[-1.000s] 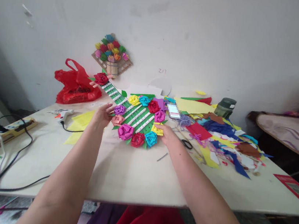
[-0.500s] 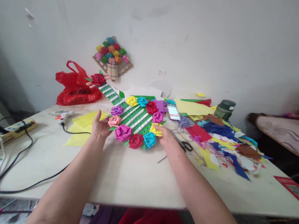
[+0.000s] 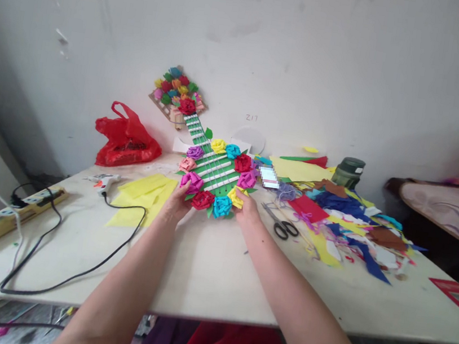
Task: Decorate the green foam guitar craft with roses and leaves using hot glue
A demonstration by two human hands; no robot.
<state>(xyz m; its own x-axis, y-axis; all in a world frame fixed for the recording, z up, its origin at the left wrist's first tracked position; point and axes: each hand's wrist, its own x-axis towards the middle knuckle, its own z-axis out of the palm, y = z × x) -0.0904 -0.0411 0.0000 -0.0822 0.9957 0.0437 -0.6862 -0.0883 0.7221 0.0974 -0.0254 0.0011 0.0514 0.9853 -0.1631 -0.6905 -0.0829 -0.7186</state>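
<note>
Both hands hold a guitar-shaped paper craft point(image 3: 217, 174), tilted up above the table. Its green body and neck carry white strips and strings, and bright paper flowers ring the body. My left hand point(image 3: 177, 204) grips the lower left edge beside a magenta paper flower point(image 3: 192, 182), its fingertips partly hidden behind. At the lower right edge, my right hand point(image 3: 247, 210) grips next to a yellow paper flower point(image 3: 236, 197), fingers out of sight under the craft. The red paper flower point(image 3: 187, 107) at the neck's tip overlaps a flower-basket decoration point(image 3: 175, 86) at the wall.
Left are a red plastic bag point(image 3: 129, 138), yellow paper sheets point(image 3: 140, 196), a white glue gun point(image 3: 109, 182) and a power strip point(image 3: 32, 207) with cables. Right lie black-handled scissors point(image 3: 281, 226), a phone point(image 3: 269, 177), scattered coloured scraps point(image 3: 350, 223) and a green bottle point(image 3: 348, 173).
The guitar craft has turned so its neck points more steeply up and to the right. My left hand has shifted rightwards, from the pink flower to the lower left edge. The scissors show more fully.
</note>
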